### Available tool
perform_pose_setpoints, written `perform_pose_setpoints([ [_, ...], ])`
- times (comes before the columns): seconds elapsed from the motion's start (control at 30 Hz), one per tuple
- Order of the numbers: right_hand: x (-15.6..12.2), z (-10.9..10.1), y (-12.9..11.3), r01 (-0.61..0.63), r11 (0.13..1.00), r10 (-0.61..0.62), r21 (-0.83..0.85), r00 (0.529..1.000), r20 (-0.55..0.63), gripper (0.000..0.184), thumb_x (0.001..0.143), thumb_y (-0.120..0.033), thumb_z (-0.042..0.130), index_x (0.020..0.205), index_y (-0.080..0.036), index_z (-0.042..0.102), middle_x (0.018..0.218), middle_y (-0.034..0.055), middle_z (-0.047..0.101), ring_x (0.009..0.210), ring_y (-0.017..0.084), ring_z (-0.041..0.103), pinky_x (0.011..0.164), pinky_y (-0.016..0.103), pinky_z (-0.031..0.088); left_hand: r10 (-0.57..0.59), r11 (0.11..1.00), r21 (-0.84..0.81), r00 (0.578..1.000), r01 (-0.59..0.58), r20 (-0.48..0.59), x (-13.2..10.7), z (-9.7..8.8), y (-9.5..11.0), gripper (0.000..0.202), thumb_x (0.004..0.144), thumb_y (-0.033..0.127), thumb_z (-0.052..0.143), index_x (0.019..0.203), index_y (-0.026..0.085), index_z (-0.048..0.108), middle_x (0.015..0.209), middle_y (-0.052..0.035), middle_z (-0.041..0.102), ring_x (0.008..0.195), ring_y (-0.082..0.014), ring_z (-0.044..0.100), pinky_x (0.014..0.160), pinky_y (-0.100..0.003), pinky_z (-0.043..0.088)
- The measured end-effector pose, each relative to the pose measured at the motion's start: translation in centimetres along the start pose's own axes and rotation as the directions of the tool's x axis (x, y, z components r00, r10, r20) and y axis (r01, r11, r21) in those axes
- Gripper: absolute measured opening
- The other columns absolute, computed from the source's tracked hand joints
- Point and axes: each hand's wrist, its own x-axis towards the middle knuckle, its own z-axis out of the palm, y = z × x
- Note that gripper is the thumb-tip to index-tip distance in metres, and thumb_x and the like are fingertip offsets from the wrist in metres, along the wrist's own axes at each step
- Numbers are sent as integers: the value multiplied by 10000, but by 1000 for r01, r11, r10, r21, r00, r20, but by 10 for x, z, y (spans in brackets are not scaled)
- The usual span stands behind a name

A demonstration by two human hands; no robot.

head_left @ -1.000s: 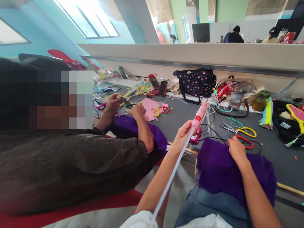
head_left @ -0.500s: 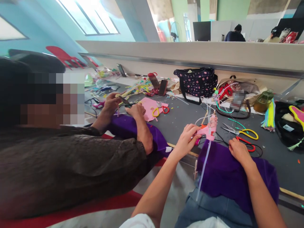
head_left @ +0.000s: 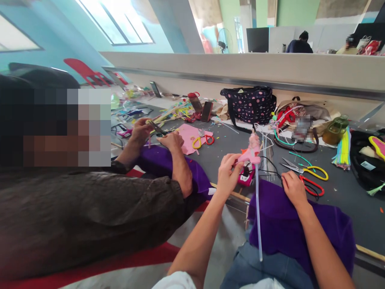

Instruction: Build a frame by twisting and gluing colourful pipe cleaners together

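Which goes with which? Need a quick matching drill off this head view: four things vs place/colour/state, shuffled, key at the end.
Things
1. Left hand
2. Right hand
3. Lap cloth
4. Spotted bag

Place, colour or state
A. Purple
B. Near the back edge of the table
C. Holding a pink item with a long pale stick
D. Just beside the scissors with yellow and red handle loops

Pairs: 1-C, 2-D, 3-A, 4-B
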Motion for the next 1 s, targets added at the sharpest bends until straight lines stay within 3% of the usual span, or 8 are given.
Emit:
perform_pose_setpoints([
  [0.1,-2,0,0,6,999,-1,53,995,-100,217,952,-189,431,1038,-174,629,953,66,643,893,180,594,799,273,416,-109,994,-16,986,107,-127,5,0,-19,257,887,387,536,1001,183,645,906,-47,619,825,-176,542,761,-292,428],
  [0.27,-3,0,0,28,995,-12,97,988,-157,217,945,-184,434,1024,-176,636,935,66,662,878,174,610,793,271,434,-225,968,-126,971,215,-73,-1,-3,-58,324,859,425,558,1031,170,658,928,-44,649,818,-163,559,732,-260,425],
  [0.47,-4,2,-1,25,993,-4,117,985,-170,212,945,-193,438,1001,-187,642,913,58,667,867,168,619,788,270,444,-388,921,-30,906,389,-171,-29,-3,-91,382,842,457,544,1041,161,680,865,-38,673,742,-157,564,683,-257,424],
  [0.67,-4,2,-1,12,992,10,125,985,-172,221,947,-206,433,985,-194,650,900,56,670,857,167,617,774,269,441,-438,866,180,882,466,-177,-49,14,-111,346,811,431,544,971,175,714,915,-77,708,833,-214,620,753,-305,450],
  [1.0,-3,3,0,-20,991,37,130,991,-132,237,952,-215,425,987,-191,658,907,56,673,860,165,619,768,260,431,-511,809,259,849,528,-135,-39,24,-119,380,829,458,513,977,182,728,886,-76,726,799,-217,620,679,-277,399],
])
